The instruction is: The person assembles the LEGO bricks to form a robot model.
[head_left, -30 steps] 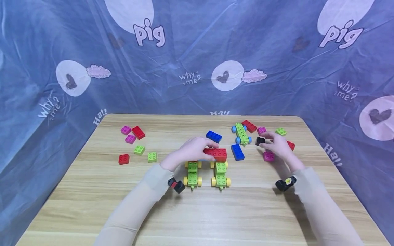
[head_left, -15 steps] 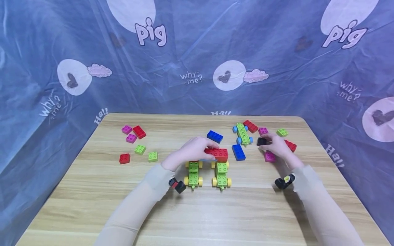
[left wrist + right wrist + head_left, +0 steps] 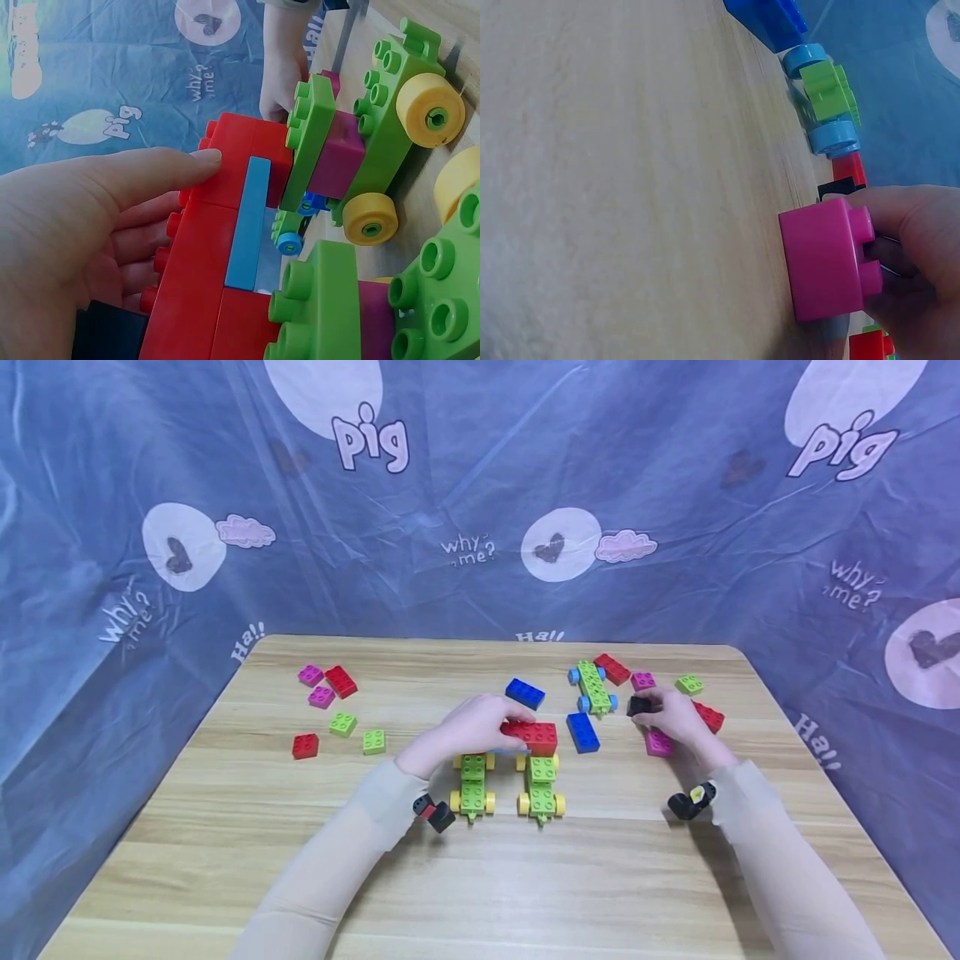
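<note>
My left hand point(image 3: 472, 727) holds a row of red bricks point(image 3: 543, 737), thumb on one side and fingers behind, as the left wrist view shows. A flat blue piece point(image 3: 250, 225) lies along these bricks. They bridge two green car bases with yellow wheels, the left base point(image 3: 472, 795) and the right base point(image 3: 542, 797), with a purple brick point(image 3: 337, 159) in each stack. On the right, my right hand point(image 3: 673, 717) pinches a small black brick point(image 3: 637, 705). A pink brick point(image 3: 821, 262) lies just under that hand and partly covers its fingers in the right wrist view.
A green car base with blue wheels point(image 3: 593, 687) stands behind, near two blue bricks, one at the back point(image 3: 525, 693) and one closer point(image 3: 582, 732). Red, pink and green bricks lie around my right hand. At left are a red brick point(image 3: 305, 746) and several others.
My right thumb and fingers have closed in on the black brick, which was between spread fingers before. The left hand keeps its hold on the red bricks. The head view has shifted slightly.
</note>
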The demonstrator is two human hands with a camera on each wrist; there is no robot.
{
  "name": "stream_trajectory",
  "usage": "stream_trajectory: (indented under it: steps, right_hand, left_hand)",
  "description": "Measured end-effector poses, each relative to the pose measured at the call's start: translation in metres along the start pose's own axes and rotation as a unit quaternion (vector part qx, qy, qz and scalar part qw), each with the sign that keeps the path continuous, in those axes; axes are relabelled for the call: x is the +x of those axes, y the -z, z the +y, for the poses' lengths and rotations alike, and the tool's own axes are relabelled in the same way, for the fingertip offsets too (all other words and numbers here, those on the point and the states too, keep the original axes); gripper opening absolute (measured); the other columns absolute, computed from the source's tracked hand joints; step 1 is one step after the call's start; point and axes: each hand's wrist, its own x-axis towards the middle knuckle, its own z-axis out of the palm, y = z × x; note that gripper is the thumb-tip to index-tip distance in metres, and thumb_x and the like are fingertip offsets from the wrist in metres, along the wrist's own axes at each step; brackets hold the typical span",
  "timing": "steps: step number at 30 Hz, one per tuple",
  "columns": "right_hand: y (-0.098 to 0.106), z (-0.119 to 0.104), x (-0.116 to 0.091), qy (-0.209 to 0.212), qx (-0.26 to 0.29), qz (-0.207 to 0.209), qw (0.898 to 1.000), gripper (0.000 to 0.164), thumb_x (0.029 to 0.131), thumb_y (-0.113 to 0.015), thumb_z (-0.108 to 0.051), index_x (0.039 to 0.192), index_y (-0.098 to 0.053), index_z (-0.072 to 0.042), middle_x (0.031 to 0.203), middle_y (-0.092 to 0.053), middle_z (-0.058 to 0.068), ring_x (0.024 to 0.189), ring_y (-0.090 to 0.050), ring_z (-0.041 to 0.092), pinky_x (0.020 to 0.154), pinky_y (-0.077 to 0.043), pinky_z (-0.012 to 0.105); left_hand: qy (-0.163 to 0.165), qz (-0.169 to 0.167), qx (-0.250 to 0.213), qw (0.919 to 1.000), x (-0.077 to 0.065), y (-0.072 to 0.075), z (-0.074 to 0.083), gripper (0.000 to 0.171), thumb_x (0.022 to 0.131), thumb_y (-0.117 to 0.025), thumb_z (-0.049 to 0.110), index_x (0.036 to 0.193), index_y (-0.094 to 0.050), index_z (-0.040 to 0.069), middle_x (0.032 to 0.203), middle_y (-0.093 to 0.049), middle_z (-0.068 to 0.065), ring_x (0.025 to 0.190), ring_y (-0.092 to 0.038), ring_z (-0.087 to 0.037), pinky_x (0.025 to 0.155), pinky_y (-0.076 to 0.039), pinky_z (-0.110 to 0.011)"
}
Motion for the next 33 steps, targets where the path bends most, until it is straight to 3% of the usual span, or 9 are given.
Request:
stream_trajectory:
  steps: [12,20,27,29,33]
  right_hand:
    - [0.001,-0.006,-0.004,-0.024,0.011,0.011,1.0,0.054,0.088,-0.067,-0.011,0.133,-0.047,0.011,0.125,-0.052,0.038,0.113,-0.053,0.051,0.094,-0.046,0.057]
    - [0.005,-0.015,-0.01,-0.02,0.053,0.055,0.997,0.053,0.09,-0.066,-0.011,0.135,-0.046,0.008,0.132,-0.049,0.036,0.117,-0.05,0.051,0.095,-0.045,0.058]
    - [0.005,-0.026,-0.013,-0.001,0.06,0.097,0.993,0.052,0.087,-0.07,-0.014,0.133,-0.052,0.004,0.129,-0.054,0.032,0.115,-0.054,0.051,0.094,-0.046,0.057]
    - [0.003,-0.029,-0.013,0.013,0.06,0.11,0.992,0.051,0.086,-0.072,-0.013,0.131,-0.055,0.002,0.126,-0.057,0.03,0.111,-0.058,0.049,0.091,-0.05,0.051]
    - [-0.003,-0.039,-0.015,0.049,0.067,0.132,0.988,0.046,0.084,-0.073,-0.01,0.126,-0.059,0.004,0.121,-0.061,0.028,0.102,-0.063,0.045,0.078,-0.052,0.02]
  left_hand:
    - [0.003,-0.002,-0.002,1.0,0.0,0.0,0.0,0.043,0.085,-0.074,0.031,0.125,-0.066,0.018,0.123,-0.066,0.002,0.11,-0.061,-0.011,0.091,-0.05,-0.03]
    - [0.009,-0.003,-0.007,0.9999,0.0,0.0,0.0,0.043,0.085,-0.074,0.032,0.125,-0.066,0.019,0.124,-0.066,0.002,0.109,-0.061,-0.011,0.091,-0.05,-0.03]
    - [0.011,-0.001,-0.008,0.9999,-0.001,0.001,0.0,0.043,0.085,-0.074,0.031,0.125,-0.066,0.019,0.124,-0.066,0.003,0.109,-0.06,-0.011,0.09,-0.05,-0.03]
    - [0.012,-0.001,-0.008,0.9999,-0.001,0.0,0.0,0.043,0.085,-0.074,0.032,0.125,-0.066,0.02,0.124,-0.066,0.003,0.11,-0.06,-0.011,0.09,-0.05,-0.03]
    - [0.013,-0.001,-0.007,0.9999,-0.001,0.0,0.001,0.043,0.085,-0.074,0.032,0.126,-0.066,0.02,0.124,-0.066,0.003,0.109,-0.061,-0.011,0.09,-0.05,-0.03]
